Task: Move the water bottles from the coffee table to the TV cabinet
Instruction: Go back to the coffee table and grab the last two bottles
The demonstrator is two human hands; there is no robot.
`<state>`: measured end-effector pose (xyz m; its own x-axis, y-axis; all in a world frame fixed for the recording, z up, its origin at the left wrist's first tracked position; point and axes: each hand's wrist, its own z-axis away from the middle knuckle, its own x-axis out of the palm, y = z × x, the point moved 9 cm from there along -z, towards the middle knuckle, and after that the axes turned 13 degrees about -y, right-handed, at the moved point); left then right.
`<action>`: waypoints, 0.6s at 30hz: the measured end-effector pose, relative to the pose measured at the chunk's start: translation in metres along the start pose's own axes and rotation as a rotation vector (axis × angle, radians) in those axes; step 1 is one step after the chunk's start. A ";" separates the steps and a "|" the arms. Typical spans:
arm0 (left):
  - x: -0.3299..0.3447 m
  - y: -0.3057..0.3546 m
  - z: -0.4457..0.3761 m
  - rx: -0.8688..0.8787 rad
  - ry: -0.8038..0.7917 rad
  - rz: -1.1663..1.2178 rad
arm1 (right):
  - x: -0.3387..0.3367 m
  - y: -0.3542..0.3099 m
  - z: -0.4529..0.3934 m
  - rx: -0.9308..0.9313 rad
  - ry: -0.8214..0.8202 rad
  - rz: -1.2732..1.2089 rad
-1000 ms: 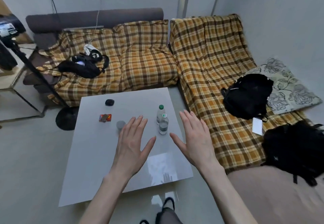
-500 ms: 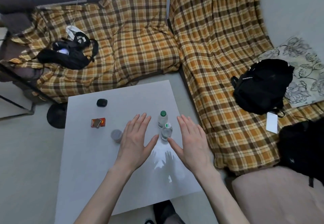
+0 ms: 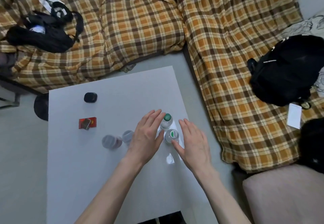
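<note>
Two clear water bottles stand upright side by side on the white coffee table (image 3: 73, 180). The far bottle (image 3: 166, 120) has a green cap; the near bottle (image 3: 171, 136) has a white cap with a green mark. My left hand (image 3: 146, 136) hovers open just left of them, fingers spread, thumb close to the near bottle. To their right is my right hand (image 3: 192, 143), also open, its thumb tip at the near bottle's side. Neither hand holds a bottle. The TV cabinet is out of view.
Also on the table: a black case (image 3: 90, 97), a red packet (image 3: 87, 123) and two clear cups (image 3: 112, 141). A plaid-covered sofa (image 3: 228, 66) wraps the table's far and right sides, with black bags (image 3: 287, 69) on it. A beige seat (image 3: 284, 194) is at lower right.
The camera has moved closer over the table and tilted down. Both hands have advanced from in front of the bottles to flank them on either side.
</note>
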<state>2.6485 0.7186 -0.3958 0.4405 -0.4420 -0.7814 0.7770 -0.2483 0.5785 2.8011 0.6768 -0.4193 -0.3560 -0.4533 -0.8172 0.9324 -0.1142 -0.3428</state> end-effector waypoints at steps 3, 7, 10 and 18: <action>0.021 -0.010 -0.023 0.024 -0.071 -0.013 | 0.024 0.007 -0.022 0.042 -0.069 0.006; 0.048 -0.016 -0.053 0.085 -0.167 -0.101 | 0.054 0.013 -0.046 0.108 -0.176 0.020; 0.067 -0.025 -0.074 0.075 -0.261 -0.215 | 0.066 0.015 -0.059 0.114 -0.198 -0.013; 0.083 -0.048 -0.104 -0.039 -0.363 -0.208 | 0.078 0.021 -0.076 0.104 -0.155 -0.118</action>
<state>2.6945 0.7832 -0.5125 0.0904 -0.6627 -0.7434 0.8522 -0.3348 0.4021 2.7882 0.7067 -0.5252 -0.4564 -0.5608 -0.6908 0.8893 -0.2612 -0.3754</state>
